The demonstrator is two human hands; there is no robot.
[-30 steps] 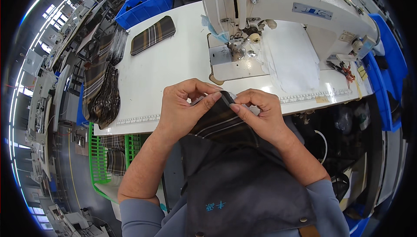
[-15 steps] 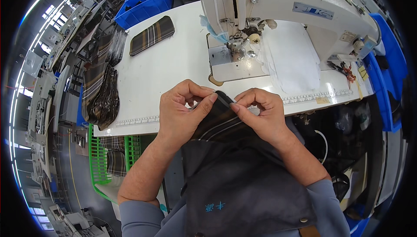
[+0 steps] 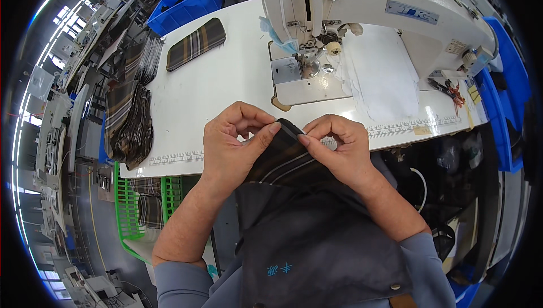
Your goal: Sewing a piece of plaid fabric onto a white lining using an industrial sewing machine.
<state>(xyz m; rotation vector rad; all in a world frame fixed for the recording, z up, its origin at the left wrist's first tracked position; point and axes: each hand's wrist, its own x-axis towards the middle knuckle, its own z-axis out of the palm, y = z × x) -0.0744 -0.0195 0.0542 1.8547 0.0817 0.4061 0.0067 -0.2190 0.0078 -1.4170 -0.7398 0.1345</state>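
Between my two hands is a dark plaid fabric piece (image 3: 285,158) with brown and white stripes, hanging over my dark apron. My left hand (image 3: 237,144) pinches its upper edge between thumb and finger. My right hand (image 3: 342,147) pinches the same edge a short way to the right, thumb on top. Both are at the front edge of the white sewing table (image 3: 215,87), below the white industrial sewing machine (image 3: 359,0). A separate plaid piece (image 3: 195,44) lies on the table at the upper left. A pile of plaid pieces (image 3: 127,124) sits at the left end.
White sheets (image 3: 379,76) and small tools (image 3: 447,90) lie right of the needle area. Blue bins stand behind (image 3: 186,3) and at the right (image 3: 506,138). A green basket (image 3: 127,206) with plaid pieces is below the table at left. Other workstations line the left.
Both hands still pinch the fabric. My left hand has shifted slightly leftward, and the held edge has moved a little left with it.
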